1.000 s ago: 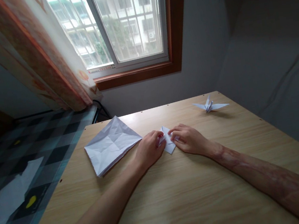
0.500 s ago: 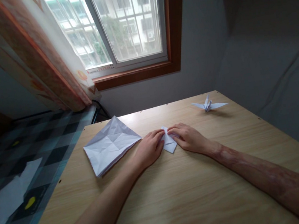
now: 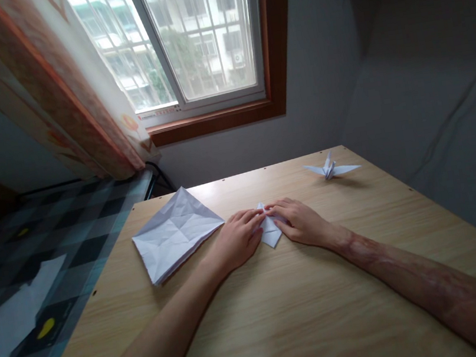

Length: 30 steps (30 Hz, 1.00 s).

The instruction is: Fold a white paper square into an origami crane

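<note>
A small folded white paper (image 3: pixel 269 234) lies flat on the wooden table (image 3: pixel 285 314), between my two hands. My left hand (image 3: pixel 237 239) rests on its left side with fingertips pressed on the paper. My right hand (image 3: pixel 298 222) covers its right side, fingers curled and pressing down on the fold. The fingertips of both hands meet near the paper's top point. Only the lower tip and a bit of the top of the paper show.
A stack of creased white sheets (image 3: pixel 175 231) lies left of my hands. A finished paper crane (image 3: pixel 330 169) stands at the table's far right. A checked bed cover (image 3: pixel 30 257) with white paper lies beyond the left edge. Window and curtain rise behind.
My fingertips have drawn closer together over the small paper, covering more of it. The view has shifted slightly; the sheets and crane stay put.
</note>
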Tool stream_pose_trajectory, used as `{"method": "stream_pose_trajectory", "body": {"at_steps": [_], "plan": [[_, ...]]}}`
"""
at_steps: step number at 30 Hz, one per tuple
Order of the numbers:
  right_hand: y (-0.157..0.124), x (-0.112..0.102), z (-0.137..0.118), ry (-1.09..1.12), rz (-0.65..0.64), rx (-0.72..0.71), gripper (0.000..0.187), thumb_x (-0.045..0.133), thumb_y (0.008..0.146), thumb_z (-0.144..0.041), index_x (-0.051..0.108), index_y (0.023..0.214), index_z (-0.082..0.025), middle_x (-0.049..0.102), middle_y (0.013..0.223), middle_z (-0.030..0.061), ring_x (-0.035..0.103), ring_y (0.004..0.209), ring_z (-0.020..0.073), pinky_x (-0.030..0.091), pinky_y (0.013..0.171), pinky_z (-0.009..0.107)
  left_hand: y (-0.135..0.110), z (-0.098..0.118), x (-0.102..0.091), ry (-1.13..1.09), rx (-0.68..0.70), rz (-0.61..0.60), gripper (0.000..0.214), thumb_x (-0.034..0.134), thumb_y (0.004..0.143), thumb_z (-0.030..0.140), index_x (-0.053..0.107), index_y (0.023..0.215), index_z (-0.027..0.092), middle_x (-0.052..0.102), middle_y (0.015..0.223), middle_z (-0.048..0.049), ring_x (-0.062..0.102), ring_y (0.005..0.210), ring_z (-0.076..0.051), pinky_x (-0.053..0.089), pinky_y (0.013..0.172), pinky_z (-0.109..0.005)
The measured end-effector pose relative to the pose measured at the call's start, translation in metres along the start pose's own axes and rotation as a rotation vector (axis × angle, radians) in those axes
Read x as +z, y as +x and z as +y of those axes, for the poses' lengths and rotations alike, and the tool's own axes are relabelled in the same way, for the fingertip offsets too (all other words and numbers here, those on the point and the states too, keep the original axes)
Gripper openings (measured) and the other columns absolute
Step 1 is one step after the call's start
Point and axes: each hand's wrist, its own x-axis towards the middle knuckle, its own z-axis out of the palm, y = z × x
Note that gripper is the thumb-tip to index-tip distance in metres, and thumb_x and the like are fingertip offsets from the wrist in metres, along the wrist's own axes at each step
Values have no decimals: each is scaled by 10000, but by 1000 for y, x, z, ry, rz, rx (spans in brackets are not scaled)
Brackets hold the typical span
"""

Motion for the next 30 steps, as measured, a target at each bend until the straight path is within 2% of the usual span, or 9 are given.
{"method": "stream_pose_trajectory", "body": {"at_steps": [3,5,12,18,21,25,30], "plan": [[0,0,1,-4,5,17,289,620,1011,-155,728,1275,-208,754,1376,125,674,1292,303,548,1137,521,1,4,-5,-13,27,9,341,538,1100,255,734,1378,272,761,1402,-82,722,1258,-266,554,1156,-487],[0,1,4,-17,1,24,329,583,1036,-164,723,1331,-201,739,1420,127,658,1330,296,530,1169,513,1,4,-5,-43,60,15,328,552,1085,233,757,1338,275,779,1366,-78,746,1210,-257,576,1121,-465],[0,5,9,-124,-110,67,522,456,1114,-252,558,1624,-210,543,1691,96,471,1587,299,399,1304,524,1,-1,-2,-133,123,60,302,555,1084,213,799,1259,239,803,1333,-84,772,1181,-243,627,1034,-386],[-1,0,9,-177,-218,118,570,400,1145,-326,437,1707,-235,402,1776,60,349,1666,304,328,1338,573,1,-1,-3,-152,152,55,290,561,1090,206,800,1246,252,796,1353,-79,770,1188,-231,613,1051,-378],[-1,-3,9,-210,-225,131,569,422,1145,-353,448,1700,-233,412,1770,71,340,1669,317,305,1343,584,1,0,-5,-146,161,37,278,583,1077,196,806,1227,265,811,1307,-72,770,1154,-230,603,1048,-387],[0,-7,7,-222,-181,120,543,475,1129,-342,506,1658,-224,486,1731,95,398,1638,323,315,1334,570,2,0,-5,-139,151,44,275,598,1039,153,810,1180,257,830,1243,-64,783,1090,-222,602,1024,-380],[1,-12,6,-218,-98,77,400,565,1086,-314,655,1454,-189,633,1599,137,509,1545,333,366,1294,551,1,4,-8,-103,120,96,238,615,938,109,781,1063,224,839,1204,-58,793,1084,-228,582,1080,-419]]}}
